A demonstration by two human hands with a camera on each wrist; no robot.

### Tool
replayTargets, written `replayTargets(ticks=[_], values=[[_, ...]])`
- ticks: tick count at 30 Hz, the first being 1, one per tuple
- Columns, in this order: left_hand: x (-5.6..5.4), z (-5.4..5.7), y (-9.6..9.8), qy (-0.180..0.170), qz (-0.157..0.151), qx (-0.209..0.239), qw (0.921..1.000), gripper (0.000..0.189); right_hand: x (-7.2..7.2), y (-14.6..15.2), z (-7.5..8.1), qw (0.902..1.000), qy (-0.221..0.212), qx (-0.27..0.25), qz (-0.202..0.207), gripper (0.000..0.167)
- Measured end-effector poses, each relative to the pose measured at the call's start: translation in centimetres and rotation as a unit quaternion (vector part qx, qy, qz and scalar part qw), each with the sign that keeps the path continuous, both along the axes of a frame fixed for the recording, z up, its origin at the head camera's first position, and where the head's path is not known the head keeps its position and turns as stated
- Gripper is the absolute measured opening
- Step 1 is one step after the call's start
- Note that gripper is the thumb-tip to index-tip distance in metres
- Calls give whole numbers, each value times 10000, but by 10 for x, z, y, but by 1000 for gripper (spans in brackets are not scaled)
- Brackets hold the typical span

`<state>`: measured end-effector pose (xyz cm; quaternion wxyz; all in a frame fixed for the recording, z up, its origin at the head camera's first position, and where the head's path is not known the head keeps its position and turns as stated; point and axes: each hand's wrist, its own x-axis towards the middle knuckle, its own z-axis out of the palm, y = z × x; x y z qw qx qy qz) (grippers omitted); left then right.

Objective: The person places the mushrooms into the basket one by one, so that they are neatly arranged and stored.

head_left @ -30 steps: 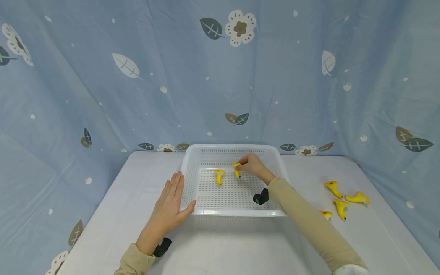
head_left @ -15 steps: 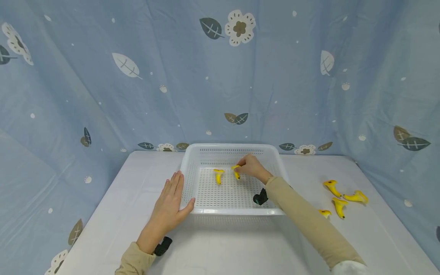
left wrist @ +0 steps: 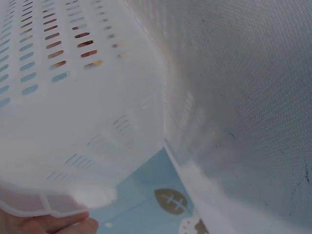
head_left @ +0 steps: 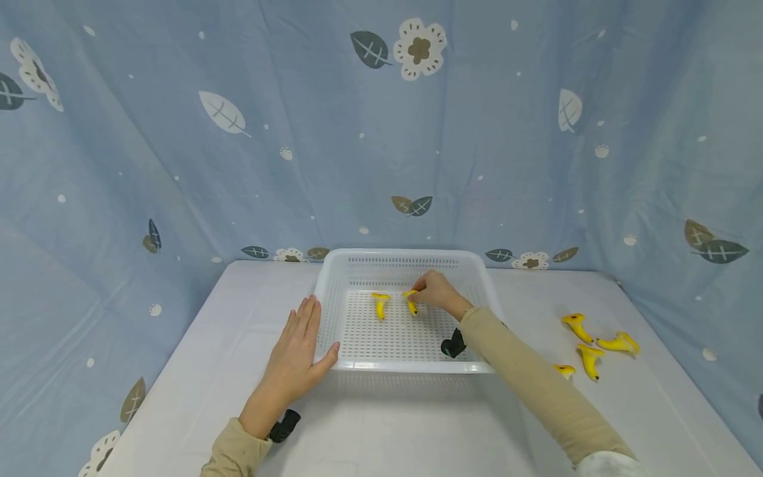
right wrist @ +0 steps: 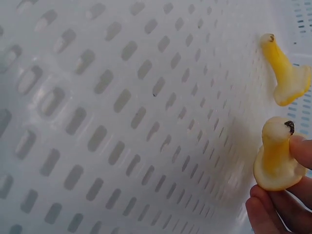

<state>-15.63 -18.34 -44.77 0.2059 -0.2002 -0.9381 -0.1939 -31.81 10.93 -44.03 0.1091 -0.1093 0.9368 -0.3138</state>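
A yellow mushroom, pinched in the fingers of the right hand, is inside the white basket, slightly nearer its front than a second ago. Its long axis runs front to back, dark stem tip towards the person. The left hand, fingers straight, thumb spread, touches the basket's left rim as before.

Left hand touching slotted white basket.
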Motion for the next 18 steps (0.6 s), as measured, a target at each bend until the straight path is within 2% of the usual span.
replayTargets(ticks=[8,18], values=[[1,2,1,-171,35,39,9998,82,0,-1,0,9993,-326,157,-45,31],[1,1,2,-115,28,46,9999,82,2,-1,-2,9992,-384,82,107,33]])
